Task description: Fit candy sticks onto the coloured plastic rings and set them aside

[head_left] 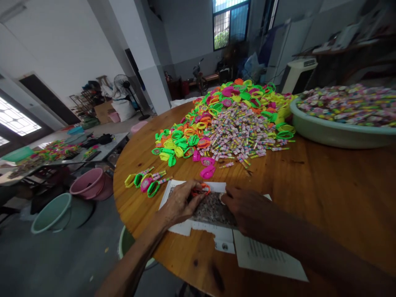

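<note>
My left hand [182,202] is closed on an orange plastic band [202,189] over a grey, speckled slab [212,210]. At the slab's right side my right hand [244,206] has its fingers pinched around a small pale thing [222,199] that I cannot make out. White printed sheets [269,253] lie under and beside the slab. To the left on the table, several coloured bands [138,180] lie in a row with small wrapped tubes beside them. Beyond my hands, a pink band [208,172] lies at the near edge of the pile.
A large pile of bright bands [182,138] and wrapped tubes [241,132] covers the back of the round wooden table [309,185]. A wide green basin [343,134] full of tubes stands at the right. Buckets [57,212] stand on the floor at the left.
</note>
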`<state>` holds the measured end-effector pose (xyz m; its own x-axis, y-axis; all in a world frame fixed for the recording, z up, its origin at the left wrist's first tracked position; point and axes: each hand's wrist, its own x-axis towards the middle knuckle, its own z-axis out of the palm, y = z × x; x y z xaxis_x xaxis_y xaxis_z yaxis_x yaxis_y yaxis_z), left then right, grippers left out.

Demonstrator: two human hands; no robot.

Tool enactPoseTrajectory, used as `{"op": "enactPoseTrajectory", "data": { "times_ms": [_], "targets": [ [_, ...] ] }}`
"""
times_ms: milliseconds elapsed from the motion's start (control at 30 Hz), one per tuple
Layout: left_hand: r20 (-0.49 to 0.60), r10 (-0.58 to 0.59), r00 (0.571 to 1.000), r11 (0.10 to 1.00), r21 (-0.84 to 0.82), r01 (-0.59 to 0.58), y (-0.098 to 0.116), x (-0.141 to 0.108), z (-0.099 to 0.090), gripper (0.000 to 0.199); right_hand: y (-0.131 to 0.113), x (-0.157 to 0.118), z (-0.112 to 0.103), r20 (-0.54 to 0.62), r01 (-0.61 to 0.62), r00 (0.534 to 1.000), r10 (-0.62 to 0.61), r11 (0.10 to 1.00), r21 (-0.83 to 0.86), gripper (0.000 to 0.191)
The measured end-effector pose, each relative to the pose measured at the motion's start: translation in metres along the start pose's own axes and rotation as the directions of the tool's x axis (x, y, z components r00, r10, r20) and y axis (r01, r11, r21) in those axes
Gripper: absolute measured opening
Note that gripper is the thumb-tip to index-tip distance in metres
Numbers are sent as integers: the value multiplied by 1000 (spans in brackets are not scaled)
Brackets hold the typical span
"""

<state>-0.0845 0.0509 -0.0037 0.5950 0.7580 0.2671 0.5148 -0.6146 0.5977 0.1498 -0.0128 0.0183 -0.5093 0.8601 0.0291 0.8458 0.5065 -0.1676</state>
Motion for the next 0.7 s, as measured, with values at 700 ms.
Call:
{"op": "enactPoseTrajectory", "data": {
  "times_ms": [700],
  "targets": [
    [119,89,989,976,-207,-63,-11,8,-12,40,-8,20,34,-393,83,919,28,962,261,21]
  ]
}}
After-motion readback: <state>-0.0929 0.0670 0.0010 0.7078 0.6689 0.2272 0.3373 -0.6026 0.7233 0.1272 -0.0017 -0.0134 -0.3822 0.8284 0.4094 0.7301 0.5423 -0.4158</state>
